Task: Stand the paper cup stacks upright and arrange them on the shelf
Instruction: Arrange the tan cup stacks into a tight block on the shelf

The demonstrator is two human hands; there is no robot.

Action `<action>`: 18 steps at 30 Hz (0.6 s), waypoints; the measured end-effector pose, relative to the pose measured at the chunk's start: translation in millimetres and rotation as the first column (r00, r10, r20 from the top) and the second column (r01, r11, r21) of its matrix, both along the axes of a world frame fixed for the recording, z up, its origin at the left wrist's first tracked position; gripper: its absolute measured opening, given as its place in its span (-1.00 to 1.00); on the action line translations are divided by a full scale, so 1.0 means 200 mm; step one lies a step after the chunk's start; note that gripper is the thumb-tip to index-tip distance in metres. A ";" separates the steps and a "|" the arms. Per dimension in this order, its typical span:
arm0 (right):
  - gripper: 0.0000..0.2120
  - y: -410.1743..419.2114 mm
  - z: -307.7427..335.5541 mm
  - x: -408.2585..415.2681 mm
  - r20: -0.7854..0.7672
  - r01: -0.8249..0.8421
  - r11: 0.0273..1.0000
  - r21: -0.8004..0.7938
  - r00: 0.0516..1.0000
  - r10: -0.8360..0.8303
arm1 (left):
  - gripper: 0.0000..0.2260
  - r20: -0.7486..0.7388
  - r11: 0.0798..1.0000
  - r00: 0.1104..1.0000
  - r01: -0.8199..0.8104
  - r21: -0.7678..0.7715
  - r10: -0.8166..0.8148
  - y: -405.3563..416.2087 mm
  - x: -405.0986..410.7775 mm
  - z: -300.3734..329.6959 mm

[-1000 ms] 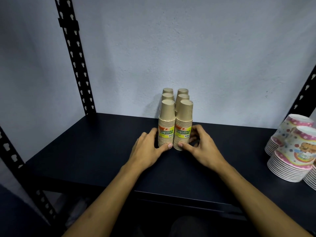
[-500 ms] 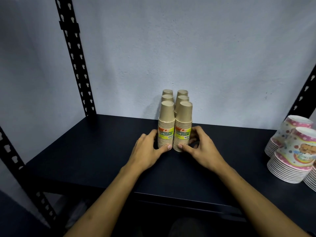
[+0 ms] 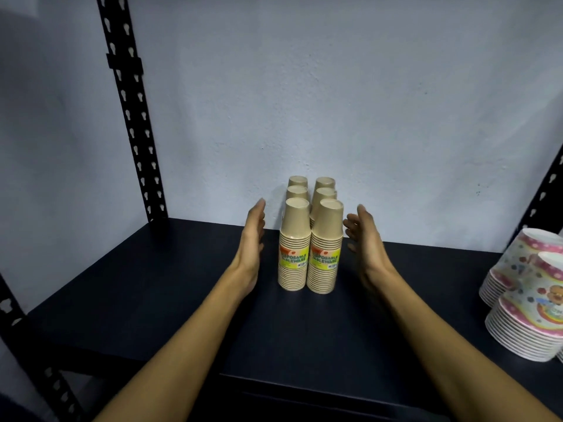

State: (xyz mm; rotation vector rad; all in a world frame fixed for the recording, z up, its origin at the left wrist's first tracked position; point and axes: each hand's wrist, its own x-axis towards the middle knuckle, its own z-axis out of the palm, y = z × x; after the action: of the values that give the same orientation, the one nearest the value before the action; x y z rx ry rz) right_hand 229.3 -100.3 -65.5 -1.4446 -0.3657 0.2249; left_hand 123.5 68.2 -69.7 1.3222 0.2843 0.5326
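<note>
6 paper cup stacks (image 3: pixel 307 239) stand upright, bases up, on the shelf (image 3: pixel 152 300); left hand (image 3: pixel 253 239) and right hand (image 3: pixel 365 242) flank them, fingers straight, holding nothing.

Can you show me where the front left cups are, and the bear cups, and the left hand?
front left cups (image 3: pixel 293 263): head view, on the yellow label.
bear cups (image 3: pixel 531 315): head view, on the printed side.
left hand (image 3: pixel 253 239): head view, on the palm edge.

Front cup stacks (image 3: pixel 307 260), yellow labels: "DISPOSABLE TABLEWARE".
</note>
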 end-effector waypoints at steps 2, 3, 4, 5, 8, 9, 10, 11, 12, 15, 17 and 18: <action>-0.12 0.07 -0.01 0.04 -0.065 -0.058 0.998 0.034 0.996 0.060 | -0.27 -0.004 0.999 1.000 -0.017 -0.027 0.017 -0.01 0.08 0.04; -0.07 0.09 -0.03 0.06 -0.105 -0.081 0.994 0.076 0.991 0.089 | -0.16 -0.014 0.998 1.000 -0.006 -0.064 0.005 0.01 0.13 0.03; -0.10 0.12 -0.04 0.05 -0.139 -0.085 0.991 0.108 0.985 0.099 | -0.05 -0.021 0.993 1.000 0.017 -0.117 -0.020 0.04 0.19 0.01; -0.18 0.14 -0.02 0.02 -0.164 -0.066 0.989 0.136 0.982 0.088 | 0.01 -0.032 0.988 0.998 0.046 -0.149 -0.052 0.07 0.26 -0.03; -0.34 0.18 -0.02 -0.01 -0.176 -0.106 0.975 0.197 0.974 0.142 | -0.15 -0.044 0.984 0.996 0.073 -0.160 -0.082 0.05 0.27 -0.03; -0.34 0.19 -0.04 0.01 -0.166 -0.122 0.969 0.214 0.973 0.159 | -0.28 -0.014 0.985 0.996 0.083 -0.151 -0.086 0.02 0.25 -0.02; -0.34 0.19 -0.05 0.01 -0.151 -0.128 0.966 0.224 0.975 0.165 | -0.37 0.024 0.984 0.994 0.105 -0.147 -0.102 0.00 0.25 -0.01; -0.34 0.19 -0.05 0.02 -0.140 -0.132 0.964 0.232 0.976 0.168 | -0.42 0.047 0.977 0.989 0.148 -0.156 -0.142 -0.01 0.26 -0.03; -0.35 0.19 -0.05 0.02 -0.140 -0.142 0.959 0.244 0.974 0.180 | -0.44 0.061 0.968 0.982 0.185 -0.170 -0.177 -0.01 0.27 -0.03; -0.38 0.20 -0.07 0.03 -0.148 -0.180 0.947 0.266 0.963 0.224 | -0.48 0.070 0.963 0.976 0.214 -0.165 -0.205 -0.02 0.27 -0.03; -0.38 0.20 -0.07 0.03 -0.142 -0.208 0.935 0.288 0.956 0.257 | -0.49 0.069 0.961 0.972 0.232 -0.148 -0.224 -0.03 0.27 -0.03; -0.38 0.20 -0.07 0.02 -0.141 -0.212 0.929 0.304 0.954 0.264 | -0.49 0.070 0.962 0.971 0.238 -0.135 -0.230 -0.03 0.26 -0.03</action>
State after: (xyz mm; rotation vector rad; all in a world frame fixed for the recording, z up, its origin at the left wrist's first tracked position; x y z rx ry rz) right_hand 233.0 -61.3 -78.7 -1.0825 -0.4091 0.4779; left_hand 176.4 61.9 -75.9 1.1817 0.1161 0.3413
